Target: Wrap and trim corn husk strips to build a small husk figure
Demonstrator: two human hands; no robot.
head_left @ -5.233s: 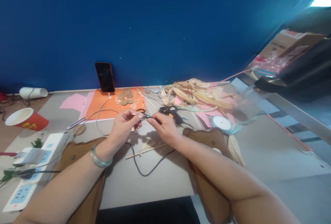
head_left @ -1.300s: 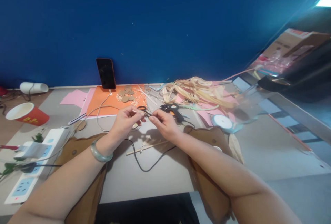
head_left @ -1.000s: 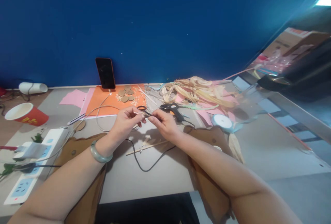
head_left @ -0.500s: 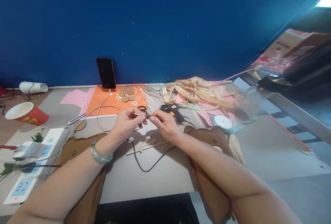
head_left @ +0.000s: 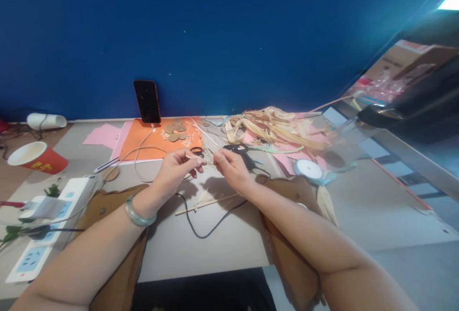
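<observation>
My left hand (head_left: 175,170), with a green bangle at its wrist, is closed in a pinch on a thin pale strip (head_left: 192,157). A small gap to the right, my right hand (head_left: 233,171) has thumb and forefinger pressed together; whatever lies between them is too small to make out. Black scissor handles (head_left: 196,150) show just behind the left fingers. Partly covered by the right hand is a black glue gun (head_left: 245,158). A thin stick (head_left: 206,203) and pale scraps lie on the table below both hands.
Behind are an orange sheet (head_left: 138,144) with several brown discs, a propped phone (head_left: 147,101) and a pile of dried husks (head_left: 276,127). A power strip (head_left: 53,225) and red paper cup (head_left: 39,158) stand left. A ribbon roll (head_left: 309,169) lies right; a black cable (head_left: 204,238) loops in front.
My right hand has moved slightly right and away from the left, opening a gap between the fingertips. My left hand has stayed nearly still.
</observation>
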